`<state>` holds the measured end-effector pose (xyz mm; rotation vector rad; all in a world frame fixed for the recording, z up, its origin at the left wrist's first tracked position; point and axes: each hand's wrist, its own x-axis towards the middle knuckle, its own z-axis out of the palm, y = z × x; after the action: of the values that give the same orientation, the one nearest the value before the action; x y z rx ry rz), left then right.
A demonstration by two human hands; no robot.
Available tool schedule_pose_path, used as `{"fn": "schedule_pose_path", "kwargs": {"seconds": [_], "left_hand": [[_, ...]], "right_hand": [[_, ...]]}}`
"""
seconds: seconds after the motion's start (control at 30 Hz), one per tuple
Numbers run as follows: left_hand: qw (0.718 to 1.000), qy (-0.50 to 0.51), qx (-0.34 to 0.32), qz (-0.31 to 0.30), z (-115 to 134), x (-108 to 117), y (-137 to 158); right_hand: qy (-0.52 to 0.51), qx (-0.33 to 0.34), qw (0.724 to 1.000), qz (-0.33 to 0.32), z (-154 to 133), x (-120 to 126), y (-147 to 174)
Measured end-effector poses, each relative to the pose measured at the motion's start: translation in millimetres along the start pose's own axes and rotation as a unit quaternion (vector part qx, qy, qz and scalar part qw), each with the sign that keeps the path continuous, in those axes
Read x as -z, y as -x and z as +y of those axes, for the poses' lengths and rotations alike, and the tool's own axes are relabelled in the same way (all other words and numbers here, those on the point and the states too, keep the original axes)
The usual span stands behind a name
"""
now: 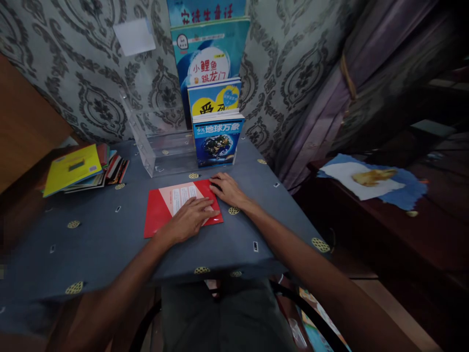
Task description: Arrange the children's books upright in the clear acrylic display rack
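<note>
Observed left hand [190, 221] palm-down on a red-covered paperback book [164, 210], lying flat on the worktop [120, 259]; fingers lightly spread, by appearance gripping nothing. Found right hand [230, 190] at the far right corner of the book, with fingers bent and touching the red edge — cannot tell whether pinching it.

Judged in hand: steadying or squaring the book. For a lift, would call for a fingertip under the edge near the right fingers, with left-hand pressure eased off the cover.

Recorded just beyond the fingers: a clear acrylic display stand [142, 144], with a blue earth-themed book [216, 142] upright at its right end. Recorded well left of the left fingers: a stack of books [109, 168].

Found room for sliding leftward, short of that stack, and rightward to the worktop's side edge. Advise care forward — closely bounded by the stand — and bodyward, given the front edge below the forearms.
</note>
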<state>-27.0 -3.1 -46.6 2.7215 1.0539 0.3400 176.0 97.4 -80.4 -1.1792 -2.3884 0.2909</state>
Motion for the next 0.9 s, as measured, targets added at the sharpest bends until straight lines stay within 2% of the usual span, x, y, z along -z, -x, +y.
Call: {"fn": "schedule_pose_path", "kwargs": {"seconds": [0.2,0.43,0.63,0.8,0.9], "left_hand": [[0.999,0.017,-0.03,0.034,20.0,-4.5,19.2],[0.999,-0.028,-0.001,0.031,32.9,-15.4,44.2],[0.998,-0.039,0.014,0.054,38.2,-20.7,58.8],[0.997,-0.033,0.024,0.062,40.6,-20.4,60.7],[0.996,-0.024,0.033,0.08,40.0,-19.3,64.0]], "right_hand": [[0.01,0.011,1.0,0.004,-0.8,0.8,1.1],[0.02,0.006,1.0,-0.005,-1.2,-1.1,1.8],[0.04,-0.005,0.999,-0.017,-4.3,-1.4,5.5],[0.043,-0.024,0.999,-0.01,-16.7,1.7,9.7],[0.021,0.008,1.0,0.002,-33.2,1.3,17.8]]}}
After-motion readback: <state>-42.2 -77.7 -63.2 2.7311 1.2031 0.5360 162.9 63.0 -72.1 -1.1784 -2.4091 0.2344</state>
